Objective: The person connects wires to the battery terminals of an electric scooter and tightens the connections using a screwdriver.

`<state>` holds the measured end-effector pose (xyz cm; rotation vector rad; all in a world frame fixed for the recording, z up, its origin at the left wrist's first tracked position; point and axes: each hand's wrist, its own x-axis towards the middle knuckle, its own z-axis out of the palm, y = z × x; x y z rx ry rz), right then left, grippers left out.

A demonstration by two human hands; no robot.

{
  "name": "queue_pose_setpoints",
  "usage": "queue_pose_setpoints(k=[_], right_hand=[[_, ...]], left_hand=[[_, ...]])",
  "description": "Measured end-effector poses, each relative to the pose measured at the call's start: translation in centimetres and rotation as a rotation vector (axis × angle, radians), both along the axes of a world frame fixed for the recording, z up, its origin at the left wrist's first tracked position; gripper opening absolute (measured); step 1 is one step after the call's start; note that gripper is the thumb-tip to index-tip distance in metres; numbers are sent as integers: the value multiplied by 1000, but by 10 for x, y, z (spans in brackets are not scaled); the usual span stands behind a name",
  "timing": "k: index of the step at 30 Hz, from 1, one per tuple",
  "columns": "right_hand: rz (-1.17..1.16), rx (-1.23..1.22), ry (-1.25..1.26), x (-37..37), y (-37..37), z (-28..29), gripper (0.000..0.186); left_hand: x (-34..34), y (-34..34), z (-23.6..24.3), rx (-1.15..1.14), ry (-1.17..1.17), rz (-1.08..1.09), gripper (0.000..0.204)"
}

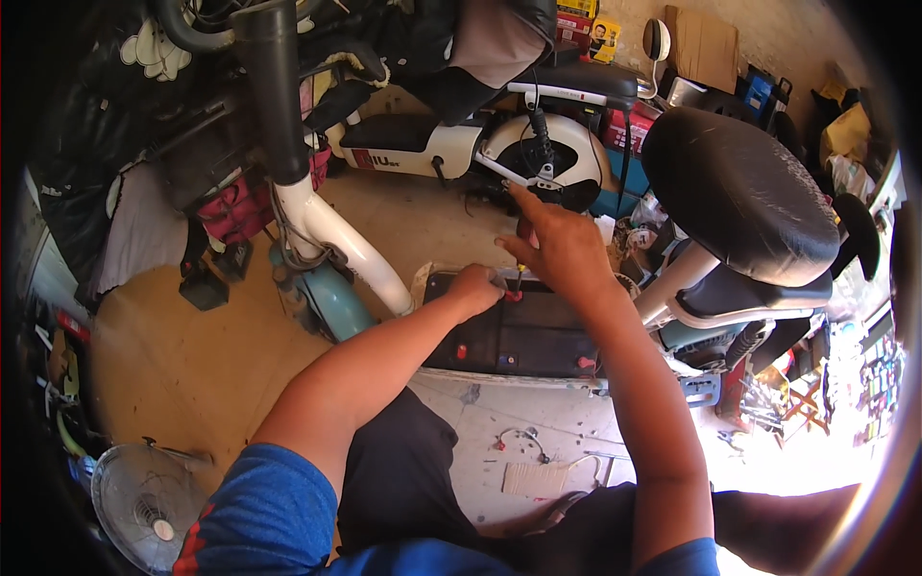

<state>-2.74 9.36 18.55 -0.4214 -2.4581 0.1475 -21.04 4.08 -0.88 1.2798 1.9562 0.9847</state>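
Black batteries (pixel 490 338) sit side by side in the footwell of an electric scooter, with red terminal parts on top. My right hand (pixel 569 245) is above them, thumb and fingers around the reddish handle of a screwdriver (pixel 525 230). Its shaft points down at a red terminal piece (pixel 514 296) near the far edge of the batteries. Beside that piece is my left hand (pixel 475 292), fingers closed together at the shaft's lower end. Whatever they pinch is too small to make out. Another red terminal part (pixel 586 363) shows at the near right.
The scooter's white stem (pixel 351 250) rises at the left, its black seat (pixel 740 192) at the right. A white scooter (pixel 423 149) stands behind. A fan (pixel 149 509) is at lower left. Cardboard (pixel 533 478) and loose wires (pixel 521 442) lie on the near floor.
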Motion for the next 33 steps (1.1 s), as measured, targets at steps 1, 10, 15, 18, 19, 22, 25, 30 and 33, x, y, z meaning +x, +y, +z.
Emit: queue_pose_setpoints(k=[1,10,15,18,19,22,25,30,33], right_hand=[[-4,2,3,0,5,-3,69],[8,-105,10,3,7,-6,69],[-87,-10,-203,1,-11,12,70],[21,-131,-71,6,-7,9,70],[18,-131,-72,8,-2,6,70],[80,-186,-73,6,3,5,70],[-109,-18,-193,7,-1,3,69],[-36,76,-19,10,-2,0,64],[-36,93,28,10,-3,-1,65]], left_hand=[[1,1,1,2,3,-4,15],[1,0,-3,-2,-28,26,21],[-3,1,-8,-25,6,24,21],[-1,1,-11,-12,-2,28,23],[1,2,-10,-12,-4,25,23],[0,2,-6,-19,40,6,24],[1,1,-6,-16,92,14,23],[1,-2,-5,-34,8,40,22],[3,-1,-3,-49,-8,57,20]])
